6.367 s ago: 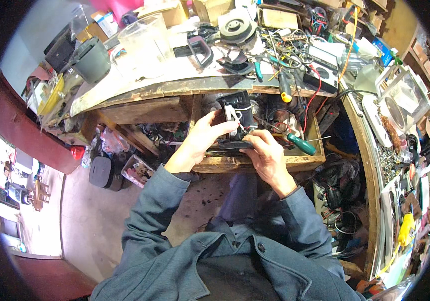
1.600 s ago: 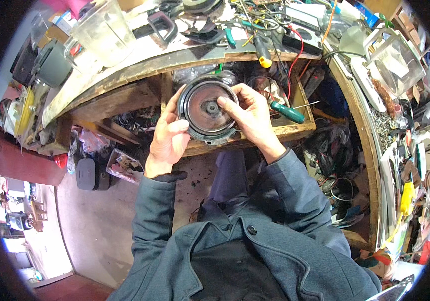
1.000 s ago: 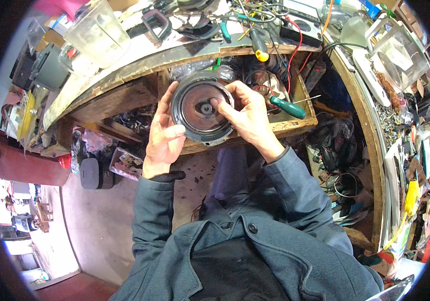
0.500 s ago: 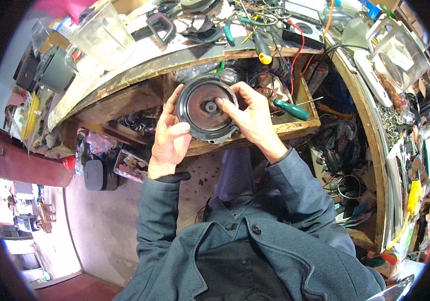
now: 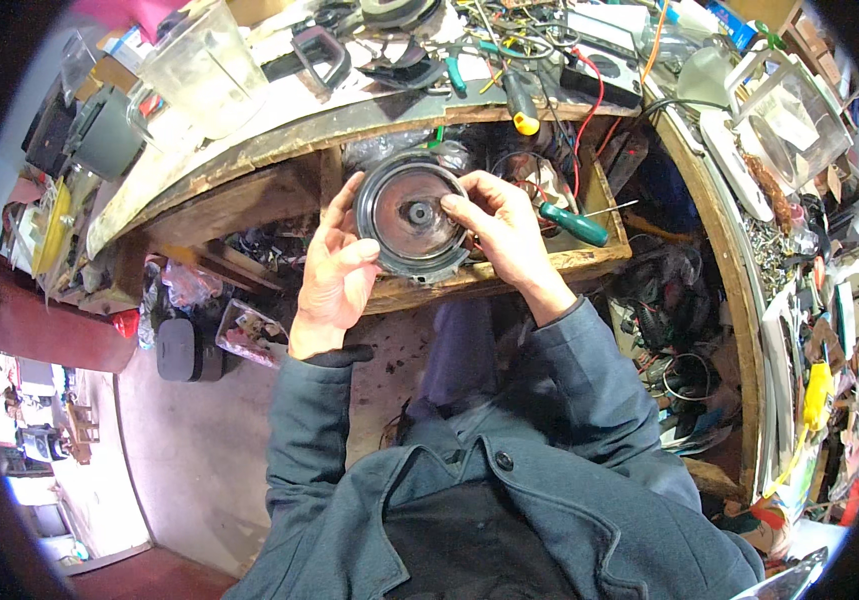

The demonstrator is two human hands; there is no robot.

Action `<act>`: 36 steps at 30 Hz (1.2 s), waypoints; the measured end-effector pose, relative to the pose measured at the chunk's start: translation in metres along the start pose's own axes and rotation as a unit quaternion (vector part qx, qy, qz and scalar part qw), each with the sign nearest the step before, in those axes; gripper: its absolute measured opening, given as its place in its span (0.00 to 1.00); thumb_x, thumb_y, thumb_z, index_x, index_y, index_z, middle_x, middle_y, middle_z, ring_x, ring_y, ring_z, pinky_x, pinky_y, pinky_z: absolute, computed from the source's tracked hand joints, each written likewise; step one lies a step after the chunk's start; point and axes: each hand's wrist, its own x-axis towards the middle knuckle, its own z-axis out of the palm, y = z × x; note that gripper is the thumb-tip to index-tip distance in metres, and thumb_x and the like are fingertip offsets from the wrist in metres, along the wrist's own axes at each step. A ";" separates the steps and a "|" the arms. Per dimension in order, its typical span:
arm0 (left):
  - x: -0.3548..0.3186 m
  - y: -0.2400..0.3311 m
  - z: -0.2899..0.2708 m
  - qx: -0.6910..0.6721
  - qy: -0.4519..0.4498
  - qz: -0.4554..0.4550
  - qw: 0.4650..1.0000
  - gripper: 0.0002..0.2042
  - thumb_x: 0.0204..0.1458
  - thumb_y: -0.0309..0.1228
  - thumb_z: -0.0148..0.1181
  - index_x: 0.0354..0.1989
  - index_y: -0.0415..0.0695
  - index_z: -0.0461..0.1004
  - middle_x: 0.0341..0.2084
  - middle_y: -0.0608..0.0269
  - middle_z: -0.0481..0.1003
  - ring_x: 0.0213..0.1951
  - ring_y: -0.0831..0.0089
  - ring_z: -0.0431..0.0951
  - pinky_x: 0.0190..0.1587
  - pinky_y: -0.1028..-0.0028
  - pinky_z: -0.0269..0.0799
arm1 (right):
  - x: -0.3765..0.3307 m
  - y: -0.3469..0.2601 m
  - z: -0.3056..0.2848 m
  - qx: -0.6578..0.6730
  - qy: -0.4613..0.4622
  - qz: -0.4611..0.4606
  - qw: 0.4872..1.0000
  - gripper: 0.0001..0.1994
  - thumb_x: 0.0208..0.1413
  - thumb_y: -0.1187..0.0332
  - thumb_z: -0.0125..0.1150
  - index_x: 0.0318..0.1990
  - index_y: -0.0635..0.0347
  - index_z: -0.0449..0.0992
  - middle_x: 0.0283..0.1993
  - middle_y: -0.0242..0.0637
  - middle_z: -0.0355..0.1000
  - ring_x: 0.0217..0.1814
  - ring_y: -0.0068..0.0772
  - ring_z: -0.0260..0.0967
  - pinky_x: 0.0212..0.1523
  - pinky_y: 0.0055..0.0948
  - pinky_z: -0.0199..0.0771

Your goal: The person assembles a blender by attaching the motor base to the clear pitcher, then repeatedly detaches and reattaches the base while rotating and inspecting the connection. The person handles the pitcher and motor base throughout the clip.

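Between my two hands is a round black part (image 5: 404, 232) with a raised rim, a brownish, rusty-looking dished face and a small hub at its centre. My left hand (image 5: 337, 275) supports it at the left edge, thumb by the lower left rim and fingers along the side. On the other side, my right hand (image 5: 502, 235) grips the rim, its thumb lying over the face near the hub. The part is held above an open wooden drawer (image 5: 509, 275). A screwdriver with a green handle (image 5: 574, 224) lies at the drawer's right side, just beyond my right hand.
The cluttered bench top (image 5: 249, 115) curves across the far side, with a clear plastic jug (image 5: 204, 70), a yellow-and-black handled tool (image 5: 521, 105), and a meter-like box with a red cable (image 5: 599, 75). At right, a wooden shelf edge (image 5: 739, 300) borders heaped parts. A dark case (image 5: 189, 350) stands on the floor.
The whole view has shifted slightly. My right thumb has moved a little away from the hub toward the rim; both hands still hold the round part.
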 end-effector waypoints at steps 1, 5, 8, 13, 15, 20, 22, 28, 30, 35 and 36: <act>-0.001 0.000 0.000 -0.001 0.001 -0.001 1.000 0.42 0.45 0.20 0.65 0.72 0.39 0.55 0.62 0.52 0.68 0.63 0.61 0.70 0.66 0.59 0.69 | 0.000 0.002 0.001 0.000 0.003 -0.010 1.000 0.07 0.62 0.67 0.65 0.40 0.62 0.78 0.32 0.26 0.75 0.32 0.13 0.67 0.33 0.18 0.68; 0.001 -0.001 0.001 -0.014 -0.009 -0.006 1.000 0.42 0.45 0.19 0.66 0.72 0.39 0.55 0.61 0.53 0.68 0.61 0.62 0.72 0.65 0.61 0.70 | 0.000 0.004 -0.001 0.034 0.003 -0.010 0.999 0.07 0.61 0.68 0.65 0.40 0.63 0.79 0.32 0.26 0.76 0.32 0.12 0.67 0.34 0.19 0.68; 0.001 -0.002 -0.001 -0.004 -0.003 -0.007 1.000 0.42 0.45 0.18 0.65 0.73 0.40 0.55 0.61 0.53 0.69 0.61 0.62 0.72 0.63 0.62 0.71 | 0.002 0.004 -0.001 -0.022 0.012 -0.001 1.000 0.07 0.60 0.68 0.66 0.39 0.63 0.79 0.31 0.26 0.76 0.32 0.12 0.67 0.33 0.18 0.68; 0.001 -0.002 0.001 -0.002 0.006 -0.009 1.000 0.41 0.45 0.17 0.64 0.72 0.40 0.56 0.60 0.54 0.69 0.60 0.63 0.73 0.63 0.63 0.71 | 0.005 0.009 -0.002 -0.028 0.016 0.006 0.999 0.07 0.61 0.66 0.67 0.40 0.59 0.79 0.27 0.20 0.72 0.22 0.08 0.58 0.21 0.14 0.54; 0.002 -0.003 -0.005 0.008 0.010 -0.014 1.000 0.41 0.45 0.19 0.65 0.71 0.40 0.57 0.59 0.55 0.70 0.60 0.63 0.73 0.63 0.63 0.72 | 0.005 0.010 -0.001 -0.033 0.019 0.005 0.999 0.07 0.61 0.66 0.67 0.41 0.59 0.80 0.27 0.20 0.72 0.21 0.07 0.58 0.21 0.14 0.53; 0.002 0.000 0.001 -0.011 0.012 -0.028 0.999 0.37 0.48 0.25 0.65 0.70 0.40 0.58 0.59 0.55 0.71 0.59 0.63 0.74 0.60 0.60 0.75 | 0.003 0.002 0.000 0.027 0.026 0.028 0.999 0.10 0.62 0.65 0.66 0.44 0.62 0.80 0.30 0.23 0.73 0.24 0.08 0.63 0.24 0.13 0.60; 0.003 0.001 -0.002 -0.013 0.011 -0.043 0.999 0.32 0.53 0.31 0.62 0.68 0.40 0.61 0.58 0.55 0.72 0.58 0.62 0.76 0.59 0.57 0.76 | 0.003 0.001 -0.003 0.074 0.024 0.047 0.996 0.11 0.63 0.65 0.65 0.46 0.64 0.79 0.32 0.25 0.75 0.27 0.10 0.67 0.26 0.13 0.65; 0.004 0.000 -0.023 -0.087 0.055 -0.100 0.990 0.26 0.57 0.38 0.58 0.62 0.39 0.67 0.57 0.50 0.74 0.59 0.56 0.75 0.62 0.49 0.70 | 0.003 0.004 -0.004 0.076 -0.003 0.038 0.996 0.12 0.63 0.61 0.65 0.42 0.62 0.80 0.29 0.26 0.74 0.26 0.12 0.66 0.25 0.16 0.64; 0.005 0.000 -0.024 -0.089 0.063 -0.104 0.989 0.25 0.58 0.38 0.58 0.61 0.38 0.67 0.56 0.50 0.75 0.58 0.55 0.75 0.61 0.49 0.71 | 0.003 0.002 -0.004 0.078 -0.008 0.043 0.996 0.11 0.63 0.61 0.65 0.42 0.61 0.81 0.29 0.25 0.74 0.25 0.12 0.66 0.24 0.15 0.63; 0.004 -0.001 -0.023 -0.090 0.060 -0.097 0.989 0.24 0.57 0.36 0.58 0.60 0.38 0.68 0.54 0.50 0.76 0.56 0.55 0.77 0.59 0.50 0.73 | 0.002 0.002 -0.004 0.090 -0.015 0.043 0.995 0.10 0.63 0.62 0.64 0.41 0.61 0.81 0.29 0.25 0.74 0.25 0.11 0.65 0.24 0.15 0.63; 0.004 -0.002 -0.023 -0.093 0.060 -0.097 0.989 0.24 0.57 0.36 0.58 0.60 0.37 0.68 0.54 0.50 0.77 0.55 0.55 0.77 0.59 0.50 0.73 | 0.002 0.002 -0.004 0.093 -0.015 0.045 0.995 0.10 0.63 0.62 0.64 0.41 0.61 0.81 0.29 0.25 0.75 0.25 0.11 0.65 0.24 0.15 0.63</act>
